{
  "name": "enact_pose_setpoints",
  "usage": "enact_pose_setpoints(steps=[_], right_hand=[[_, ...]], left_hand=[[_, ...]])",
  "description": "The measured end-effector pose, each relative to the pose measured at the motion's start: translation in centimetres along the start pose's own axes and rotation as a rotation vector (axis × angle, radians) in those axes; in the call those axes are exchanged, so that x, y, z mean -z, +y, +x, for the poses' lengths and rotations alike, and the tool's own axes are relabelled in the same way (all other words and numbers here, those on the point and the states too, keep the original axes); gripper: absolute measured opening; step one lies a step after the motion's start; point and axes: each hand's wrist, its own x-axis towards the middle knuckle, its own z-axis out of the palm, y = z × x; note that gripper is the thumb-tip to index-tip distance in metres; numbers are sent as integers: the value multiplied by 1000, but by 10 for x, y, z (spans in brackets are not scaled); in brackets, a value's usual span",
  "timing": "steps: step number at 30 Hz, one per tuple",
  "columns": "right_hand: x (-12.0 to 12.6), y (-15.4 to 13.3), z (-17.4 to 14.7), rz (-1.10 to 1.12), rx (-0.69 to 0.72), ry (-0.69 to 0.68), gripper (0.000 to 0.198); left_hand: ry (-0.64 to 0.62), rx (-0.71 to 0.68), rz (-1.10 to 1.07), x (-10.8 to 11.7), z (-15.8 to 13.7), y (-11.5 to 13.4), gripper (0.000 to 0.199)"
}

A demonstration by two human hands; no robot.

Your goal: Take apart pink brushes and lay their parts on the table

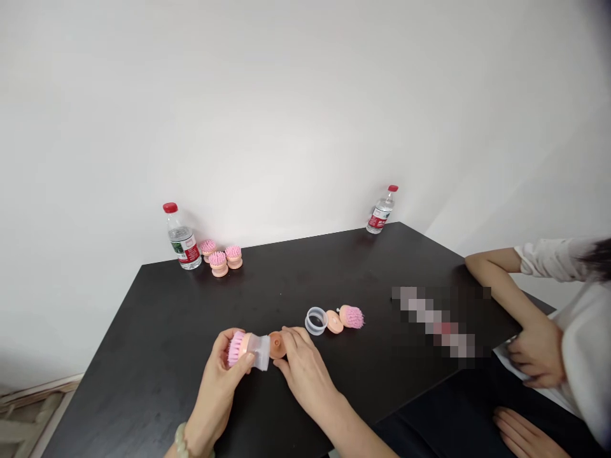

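Observation:
My left hand (214, 378) is closed around a scrubbing brush head (237, 348) with pink bristles and a peach rim, its bristles facing left. A translucent plastic cup (259, 352) extends from the brush head towards the right. Beside the cup's end, my right hand (308, 375) grips a round peach cap (277, 345) with a small knob in its middle. Further right on the dark table lie a clear plastic ring (316, 321), a peach disc (335, 322) and another pink brush head (352, 317) on its side.
Three pink-bristled brushes (219, 264) stand at the back left by a water bottle (184, 245). Another water bottle (380, 213) stands at the back right of the black table (157, 343). A person's arm (501, 280) rests at the right edge, near a blurred-out patch (439, 324).

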Motion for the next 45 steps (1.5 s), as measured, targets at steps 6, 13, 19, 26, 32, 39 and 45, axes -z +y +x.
enact_pose_setpoints(steps=[6,13,19,26,32,39,45], right_hand=[[-1,1,11,-15,13,27,35],[25,-8,-12,309,80,70,51],[28,-21,-15,442,48,-25,58],[17,-21,-21,535,-18,113,47],[21,-22,-24,547,-85,1,36],[23,-16,-25,666,1,13,63],[34,-30,-28,574,-45,14,39]], left_hand=[[-41,30,-56,-1,2,1,55],[-64,3,-21,0,1,2,54],[-227,-11,-62,-3,-2,2,58],[-252,19,-32,-3,-5,5,66],[-201,64,-71,-4,-5,5,66],[-222,-82,198,-7,-9,2,60],[-237,-396,633,-5,-15,-3,64]])
